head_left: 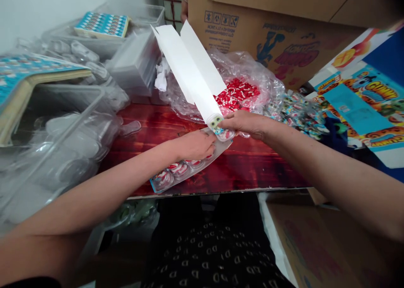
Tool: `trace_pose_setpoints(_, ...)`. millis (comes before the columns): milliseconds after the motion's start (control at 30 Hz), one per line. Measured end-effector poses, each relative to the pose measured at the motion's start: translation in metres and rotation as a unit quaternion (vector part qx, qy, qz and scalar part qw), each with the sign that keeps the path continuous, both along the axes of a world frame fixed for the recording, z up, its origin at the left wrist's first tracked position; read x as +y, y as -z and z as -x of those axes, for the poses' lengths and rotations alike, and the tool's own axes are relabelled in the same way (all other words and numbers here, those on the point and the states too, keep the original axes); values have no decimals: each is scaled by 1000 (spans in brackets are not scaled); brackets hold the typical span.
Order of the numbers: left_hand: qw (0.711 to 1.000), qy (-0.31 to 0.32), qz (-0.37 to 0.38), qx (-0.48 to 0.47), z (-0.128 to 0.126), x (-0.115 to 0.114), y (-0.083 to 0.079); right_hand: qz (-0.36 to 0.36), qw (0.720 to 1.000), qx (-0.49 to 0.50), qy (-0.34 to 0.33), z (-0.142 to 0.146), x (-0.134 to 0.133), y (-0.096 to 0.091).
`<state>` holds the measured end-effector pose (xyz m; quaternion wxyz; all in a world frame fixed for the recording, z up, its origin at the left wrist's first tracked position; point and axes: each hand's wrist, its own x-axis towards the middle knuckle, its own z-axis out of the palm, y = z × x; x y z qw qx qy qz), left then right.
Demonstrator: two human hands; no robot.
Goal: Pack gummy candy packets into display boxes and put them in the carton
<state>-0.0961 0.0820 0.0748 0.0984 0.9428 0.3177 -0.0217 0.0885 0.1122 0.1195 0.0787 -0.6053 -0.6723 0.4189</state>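
Note:
A clear blister strip (183,170) with red-and-white candies in its pockets lies on the dark red table (252,166). My left hand (195,145) presses down on the strip, fingers closed over it. My right hand (246,124) pinches the far end of the strip, where a long white backing paper (192,73) peels up and stands away toward the back. A small printed sticker shows at the peeled end.
A clear bag of red-and-white candies (240,94) lies behind the hands. Clear plastic tubs and trays (63,128) crowd the left. Cardboard boxes (268,31) stand at the back, printed cartons (362,98) and packed candy strips (299,111) at the right.

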Motion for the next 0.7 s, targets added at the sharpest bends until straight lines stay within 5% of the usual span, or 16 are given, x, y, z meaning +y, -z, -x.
trace_pose_setpoints(200,999,33,1,-20,4,-1,-10,25,998,52,-10,-4,-5,0)
trace_pose_setpoints(400,996,52,-39,-63,15,-9,-10,-30,999,-26,-30,1,-5,4)
trace_pose_setpoints(700,996,-30,-71,-46,20,-24,2,-81,983,-155,-47,16,-6,-2)
